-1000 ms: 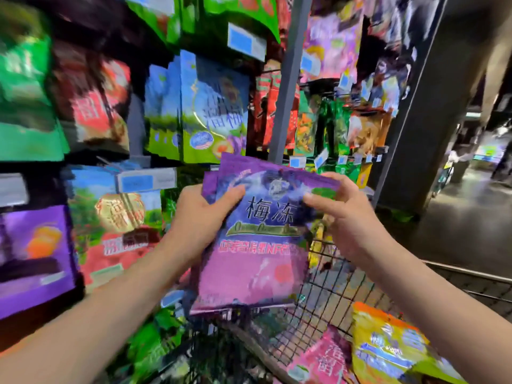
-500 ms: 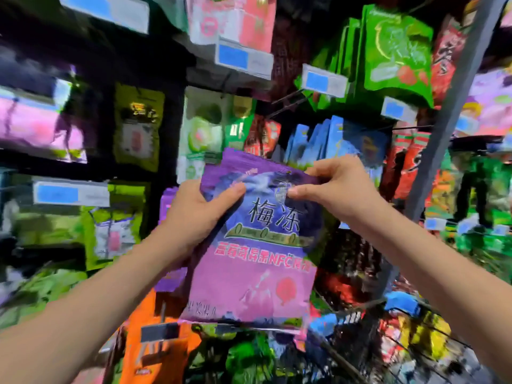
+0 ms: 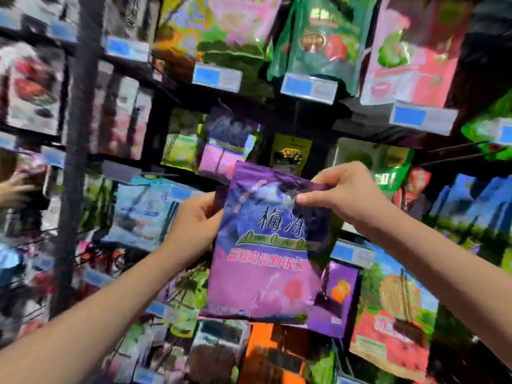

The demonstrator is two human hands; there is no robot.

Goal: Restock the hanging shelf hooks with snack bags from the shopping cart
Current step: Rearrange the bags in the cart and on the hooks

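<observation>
Fingers (image 3: 308,200) of left hand (image 3: 194,225) and right hand (image 3: 346,194) clamp the purple snack bag (image 3: 266,275).

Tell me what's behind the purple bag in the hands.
Behind the purple bag, a black-and-yellow bag shows above its top edge and a purple-orange bag at its lower right. Anything directly behind it is covered.

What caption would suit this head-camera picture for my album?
Restocking: left hand and right hand hold a purple snack bag before rows of hanging snack bags.
</observation>
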